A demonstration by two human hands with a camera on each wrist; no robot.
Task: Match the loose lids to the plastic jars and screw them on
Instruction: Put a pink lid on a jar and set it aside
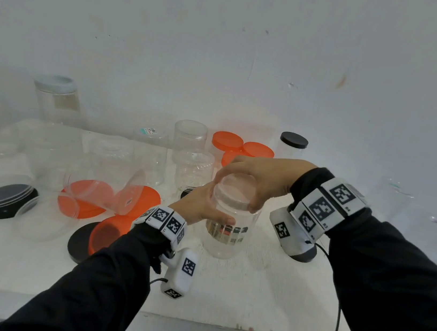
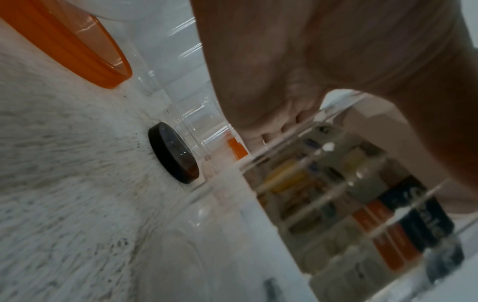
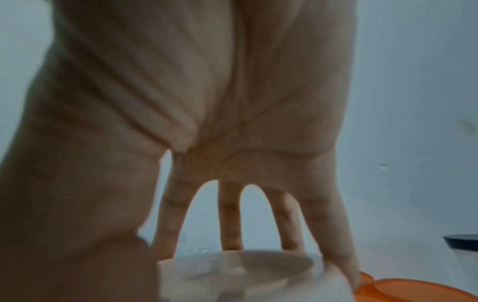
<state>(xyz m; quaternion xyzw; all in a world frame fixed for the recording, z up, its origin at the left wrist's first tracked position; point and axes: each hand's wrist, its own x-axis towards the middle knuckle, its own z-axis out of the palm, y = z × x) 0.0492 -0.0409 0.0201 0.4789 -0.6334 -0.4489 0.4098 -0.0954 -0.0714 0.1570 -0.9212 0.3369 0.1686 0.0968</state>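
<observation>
I am gripping the labelled clear jar [image 1: 226, 233] with my left hand [image 1: 200, 205], fingers and thumb wrapping its upper body just below the neck, while the jar is standing upright on the white table [image 1: 249, 296] near the front edge. My right hand [image 1: 255, 176] is arching over the top of it, thumb and fingertips curling down around the rim of the clear lid [image 1: 233, 188] that is sitting on the jar's mouth. In the right wrist view I am seeing the fingers [image 3: 333, 235] spreading around that lid [image 3: 240, 271], with orange lids [image 3: 413, 290] lying just behind it. The left wrist view is showing the jar's printed label [image 2: 375, 214] close up, blurred, and a small black lid [image 2: 173, 152] lying flat on the table beyond.

To the left, loose orange lids [image 1: 86, 200], a large black lid [image 1: 83, 241] and clear lids are lying mixed together, beside a shallow clear container with a black lid [image 1: 7, 199] under it. Behind, several open clear jars [image 1: 190, 136] are standing, along with orange-lidded jars [image 1: 227, 141] and a black-capped jar [image 1: 293, 143] near the wall.
</observation>
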